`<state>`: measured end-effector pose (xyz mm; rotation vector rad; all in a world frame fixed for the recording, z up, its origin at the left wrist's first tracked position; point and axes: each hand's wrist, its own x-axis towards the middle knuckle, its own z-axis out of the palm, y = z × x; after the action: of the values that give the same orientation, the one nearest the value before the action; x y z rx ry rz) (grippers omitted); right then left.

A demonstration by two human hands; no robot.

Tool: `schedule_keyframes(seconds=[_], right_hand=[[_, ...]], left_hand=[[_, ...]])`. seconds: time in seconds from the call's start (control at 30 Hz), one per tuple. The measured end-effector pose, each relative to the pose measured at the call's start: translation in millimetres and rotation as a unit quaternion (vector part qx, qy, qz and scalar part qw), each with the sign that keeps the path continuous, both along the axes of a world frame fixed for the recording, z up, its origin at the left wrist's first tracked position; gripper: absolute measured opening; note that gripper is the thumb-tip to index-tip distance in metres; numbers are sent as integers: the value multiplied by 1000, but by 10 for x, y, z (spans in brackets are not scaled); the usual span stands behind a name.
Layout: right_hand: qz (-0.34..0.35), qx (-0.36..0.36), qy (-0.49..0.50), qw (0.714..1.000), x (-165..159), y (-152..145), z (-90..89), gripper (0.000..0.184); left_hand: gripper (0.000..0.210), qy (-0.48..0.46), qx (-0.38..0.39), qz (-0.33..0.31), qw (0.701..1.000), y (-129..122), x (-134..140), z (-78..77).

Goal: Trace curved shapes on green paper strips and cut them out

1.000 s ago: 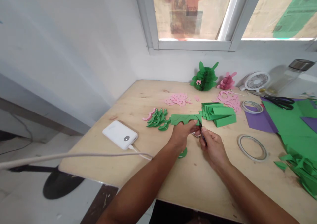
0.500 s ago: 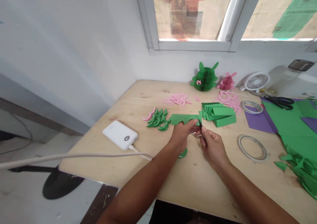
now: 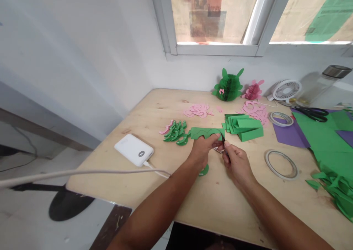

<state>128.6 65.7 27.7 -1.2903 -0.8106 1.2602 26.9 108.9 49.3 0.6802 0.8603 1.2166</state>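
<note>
The left hand (image 3: 203,150) was closed on the strip (image 3: 202,133), thumb laid over its near edge and the other fingers mostly hidden under it. The right hand (image 3: 238,162) was curled tightly around a dark tool (image 3: 223,139), most of which its fingers covered; only the thin front part showed, set against the strip's right end. Since the frame half a second earlier almost nothing had changed: both hands kept the same grip and pose, the strip stayed in place between them and the stack, and the whole view had shifted only slightly. The strip, green and marked with a wavy line, lay just beyond the left hand, reaching out to the left past its knuckles, while its right end sat ahead of the right hand's fingertips. Just left of it were the green cutouts (image 3: 175,133), and close by on the right was the folded green stack (image 3: 244,127). One green piece (image 3: 204,170) showed partly from behind the left wrist. The tape roll (image 3: 268,166) rested on the table (image 3: 234,213) to the right of the right hand, apart from it.
</note>
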Motion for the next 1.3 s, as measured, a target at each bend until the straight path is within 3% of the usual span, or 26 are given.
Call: schedule_keyframes(seconds=[0.53,0.93,1.3], right_hand=[[1,1,7,1000,-1,-3,-10,50],[-3,-3,-14,1000,16,6,-5,49],[6,-1,-15,1000,16,0,4,49]], left_hand=[[19,1,4,-8,1000,-8,-2,12],[29,-24,-20,25,999,4,-4,-14],[25,-13,-27,34,999,3,-5,-11]])
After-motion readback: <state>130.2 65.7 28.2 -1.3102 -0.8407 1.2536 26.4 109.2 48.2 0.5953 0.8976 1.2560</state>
